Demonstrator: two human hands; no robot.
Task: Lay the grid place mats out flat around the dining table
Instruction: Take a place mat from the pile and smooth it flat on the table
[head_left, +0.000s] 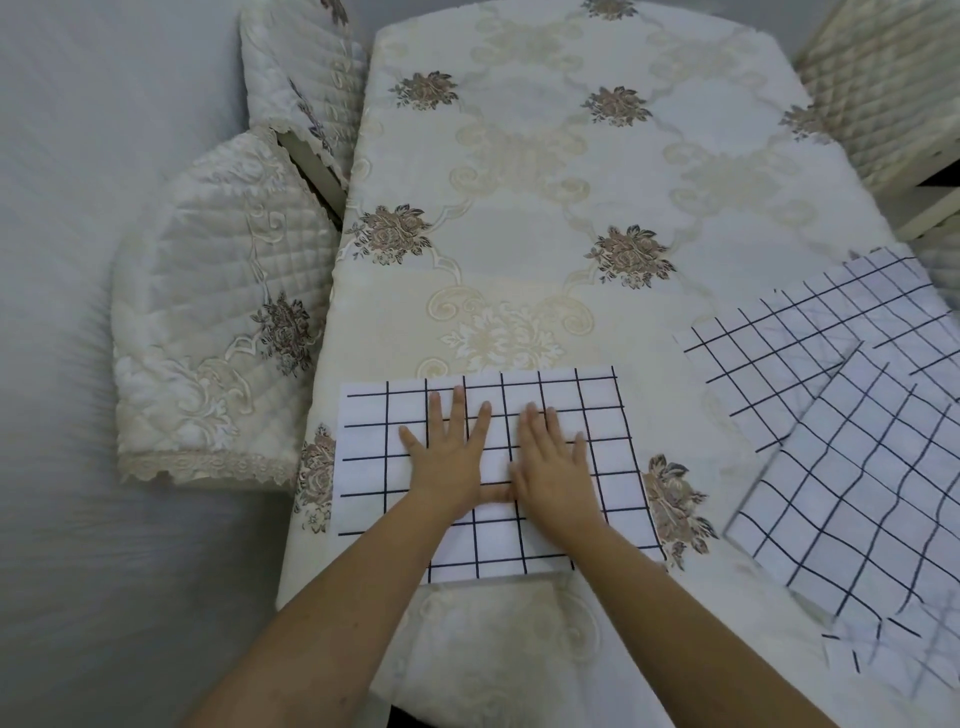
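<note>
A white place mat with a black grid (374, 467) lies flat at the near left part of the dining table (519, 208), which wears a cream floral cloth. My left hand (449, 457) and my right hand (553, 467) both press on this mat, palms down, fingers straight, side by side. At the right edge of the table a loose pile of more grid mats (841, 441) lies overlapping and askew, some hanging past the table's edge.
Two chairs with quilted cream covers stand along the left side, one near (218, 322) and one farther back (301, 88). Another covered chair (883, 93) is at the far right. Pale floor surrounds the table.
</note>
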